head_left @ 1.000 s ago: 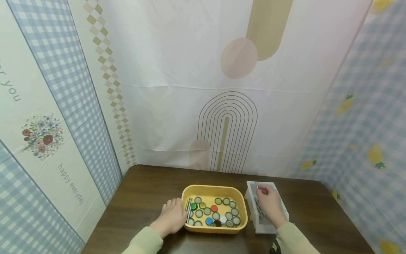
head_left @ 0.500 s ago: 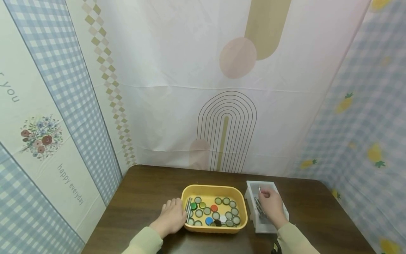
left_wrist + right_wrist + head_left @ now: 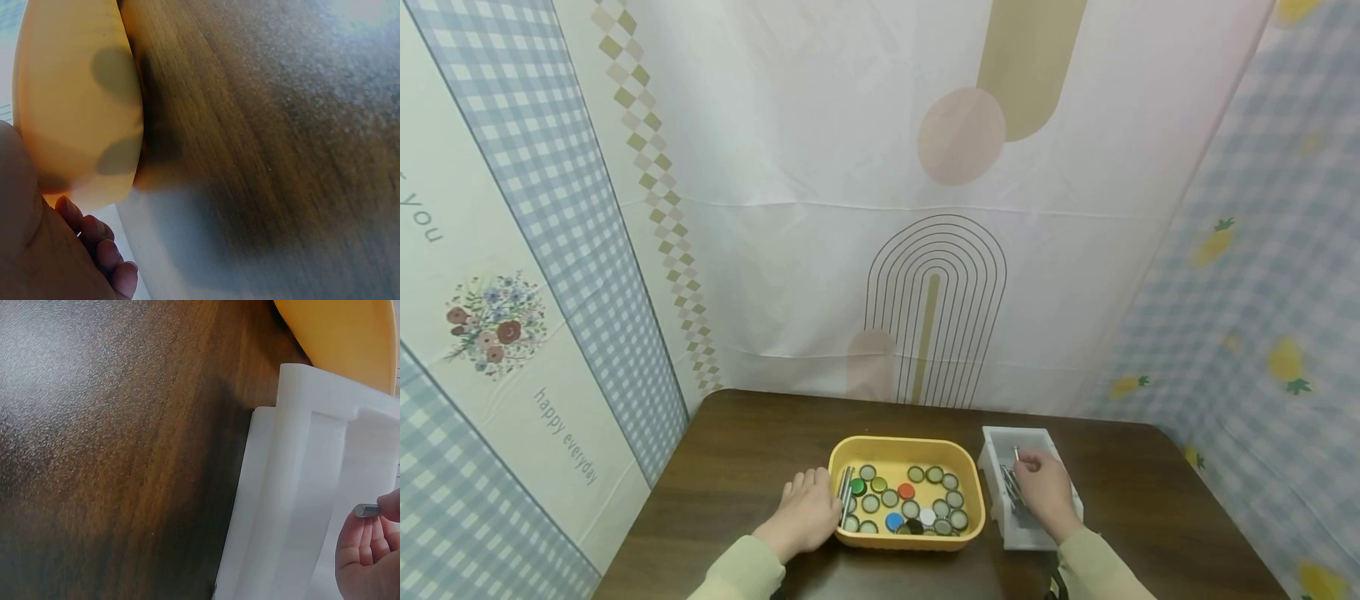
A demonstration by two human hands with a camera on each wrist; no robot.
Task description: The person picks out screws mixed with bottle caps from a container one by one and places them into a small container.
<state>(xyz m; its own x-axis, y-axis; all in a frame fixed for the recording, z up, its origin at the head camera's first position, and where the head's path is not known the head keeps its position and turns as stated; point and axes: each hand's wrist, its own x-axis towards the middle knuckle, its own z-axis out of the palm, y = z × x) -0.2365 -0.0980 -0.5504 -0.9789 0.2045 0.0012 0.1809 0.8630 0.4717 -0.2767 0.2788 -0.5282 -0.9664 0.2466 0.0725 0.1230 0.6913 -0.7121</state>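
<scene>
My left hand [image 3: 805, 508] rests at the left rim of the yellow basin [image 3: 910, 543], its fingers relaxed along the outside. In the left wrist view, fingertips [image 3: 94, 228] show beside the basin's outer wall [image 3: 75, 106]. Bottle caps [image 3: 890, 498] lie in the basin, mostly pale side up, with green, red, blue, white and black ones among them. Several metal rods [image 3: 846, 492] lean at its left side. Over the white bin [image 3: 1015, 432], my right hand [image 3: 1043, 492] pinches a thin metal rod [image 3: 367, 510] between thumb and fingers. More metal rods [image 3: 1009, 483] lie in the bin, partly hidden by the hand.
Both containers stand side by side on a dark wooden table [image 3: 760, 433], with a narrow gap between them. A printed cloth [image 3: 820, 275] hangs behind the table, and a blue checked cloth [image 3: 1247, 333] hangs on the right.
My right hand has drawn slightly back towards me over the white bin, with the metal rod between its fingers. The left hand and the basin have stayed in place.
</scene>
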